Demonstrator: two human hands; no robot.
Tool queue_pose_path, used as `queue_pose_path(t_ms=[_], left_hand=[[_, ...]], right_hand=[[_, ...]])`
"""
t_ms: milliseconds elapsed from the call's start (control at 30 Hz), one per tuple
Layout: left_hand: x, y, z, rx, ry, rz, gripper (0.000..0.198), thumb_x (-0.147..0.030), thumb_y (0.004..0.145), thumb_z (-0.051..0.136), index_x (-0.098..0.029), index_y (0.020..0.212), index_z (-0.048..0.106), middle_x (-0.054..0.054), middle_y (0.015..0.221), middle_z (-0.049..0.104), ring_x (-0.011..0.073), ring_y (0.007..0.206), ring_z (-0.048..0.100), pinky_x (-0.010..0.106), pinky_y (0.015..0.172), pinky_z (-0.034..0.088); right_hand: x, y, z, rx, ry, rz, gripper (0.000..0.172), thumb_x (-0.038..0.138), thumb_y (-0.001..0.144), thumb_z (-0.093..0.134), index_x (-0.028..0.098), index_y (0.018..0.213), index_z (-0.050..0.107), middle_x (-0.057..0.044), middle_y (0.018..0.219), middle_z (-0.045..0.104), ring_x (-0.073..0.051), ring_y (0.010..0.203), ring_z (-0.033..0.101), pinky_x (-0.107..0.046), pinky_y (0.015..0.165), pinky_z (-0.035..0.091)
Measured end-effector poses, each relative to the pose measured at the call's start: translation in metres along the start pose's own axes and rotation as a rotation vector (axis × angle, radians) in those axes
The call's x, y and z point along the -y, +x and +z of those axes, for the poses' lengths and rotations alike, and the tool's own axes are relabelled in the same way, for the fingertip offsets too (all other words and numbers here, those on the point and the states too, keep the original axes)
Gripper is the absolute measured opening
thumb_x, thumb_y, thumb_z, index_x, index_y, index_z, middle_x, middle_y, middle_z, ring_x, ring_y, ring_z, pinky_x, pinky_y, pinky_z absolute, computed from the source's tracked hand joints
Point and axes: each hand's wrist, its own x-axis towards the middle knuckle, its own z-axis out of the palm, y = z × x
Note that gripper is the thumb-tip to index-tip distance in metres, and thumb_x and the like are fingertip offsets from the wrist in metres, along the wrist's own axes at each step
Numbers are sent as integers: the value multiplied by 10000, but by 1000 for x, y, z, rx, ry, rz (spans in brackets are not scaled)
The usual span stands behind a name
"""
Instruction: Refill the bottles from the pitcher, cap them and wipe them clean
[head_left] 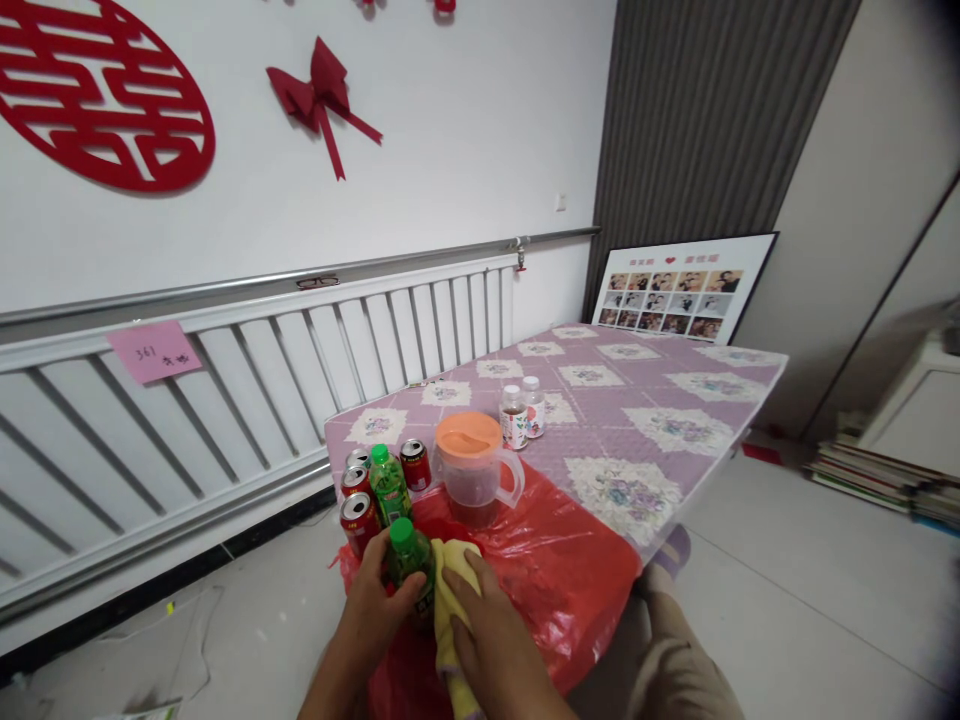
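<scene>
My left hand (379, 600) is wrapped round a green bottle (409, 558) with a green cap, held upright over the red plastic sheet (555, 570). My right hand (487, 625) presses a yellow cloth (450, 585) against the bottle's right side, fingers curled on the cloth. Just behind stand a second green bottle (388, 485), three red cans (358, 520) and a clear jug (474, 480) with an orange lid holding dark liquid.
Two small clear bottles (523, 412) stand further back on the purple flowered tablecloth (645, 400). A white radiator (247, 370) lines the wall at left. A framed photo collage (675, 295) leans at the table's far end. Stacked books (877, 475) lie on the floor at right.
</scene>
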Motion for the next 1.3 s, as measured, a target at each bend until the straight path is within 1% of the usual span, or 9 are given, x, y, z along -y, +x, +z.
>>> queue_pose_path(t_ms=[133, 300, 400, 633, 767, 833, 967, 1100, 1300], left_hand=[[-2, -1, -1, 1, -7, 3, 556, -271, 706, 688, -194, 1236, 542, 101, 1246, 657, 294, 1172, 620, 434, 1043, 469], [-3, -1, 0, -15, -2, 0, 573, -274, 712, 688, -199, 1259, 536, 105, 1243, 660, 305, 1162, 626, 460, 1040, 469], [-1, -1, 0, -12, 9, -5, 584, -267, 713, 688, -196, 1269, 523, 111, 1265, 642, 308, 1194, 608, 463, 1063, 450], [1, -1, -1, 25, -18, 19, 555, -243, 730, 679, -203, 1257, 510, 114, 1287, 618, 299, 1180, 608, 460, 1053, 459], [4, 0, -1, 20, -29, 25, 568, -227, 730, 664, -201, 1276, 510, 108, 1300, 615, 292, 1189, 606, 444, 1037, 481], [4, 0, 0, 15, -35, 24, 569, -236, 725, 671, -196, 1271, 517, 109, 1288, 625, 295, 1182, 611, 449, 1030, 487], [0, -1, 0, -3, -21, 22, 554, -266, 714, 680, -187, 1244, 540, 105, 1253, 642, 292, 1160, 622, 444, 1031, 483], [-4, -3, 0, -24, 21, 13, 550, -295, 705, 689, -172, 1223, 551, 110, 1230, 649, 304, 1151, 625, 458, 1040, 466], [-3, -3, 1, -27, 30, 1, 566, -297, 706, 695, -183, 1237, 535, 106, 1241, 643, 305, 1158, 619, 468, 1042, 465]], right_hand=[[4, 4, -2, -39, -4, -19, 616, 69, 845, 459, 217, 1441, 498, -124, 1627, 240, -256, 1478, 252, -393, 1174, 296], [-2, 3, 8, 69, -121, 71, 652, -1, 781, 475, 196, 1397, 555, -178, 1582, 331, -295, 1396, 421, -380, 1104, 398], [-6, 3, 10, 71, -119, 68, 638, -3, 783, 474, 198, 1381, 571, -182, 1567, 359, -291, 1375, 454, -376, 1084, 421], [6, 4, -11, -92, 7, -91, 562, 87, 861, 457, 165, 1413, 527, -156, 1608, 277, -253, 1475, 269, -395, 1181, 294], [21, 9, -25, -140, 18, -172, 578, 69, 840, 474, 233, 1387, 562, -91, 1623, 263, -258, 1463, 301, -415, 1181, 301], [23, 14, -28, -124, -3, -155, 601, 44, 815, 483, 251, 1371, 579, -80, 1616, 284, -275, 1445, 339, -432, 1165, 328], [14, 24, -19, -71, -63, -54, 593, 30, 819, 471, 193, 1380, 572, -141, 1580, 349, -283, 1390, 432, -412, 1120, 385], [-5, 22, -1, -6, -79, -24, 606, 14, 802, 475, 181, 1376, 575, -167, 1558, 381, -274, 1304, 538, -380, 1070, 437], [-15, 3, 5, -26, -53, -48, 604, 13, 812, 464, 187, 1380, 572, -177, 1568, 357, -279, 1411, 401, -396, 1124, 383]])
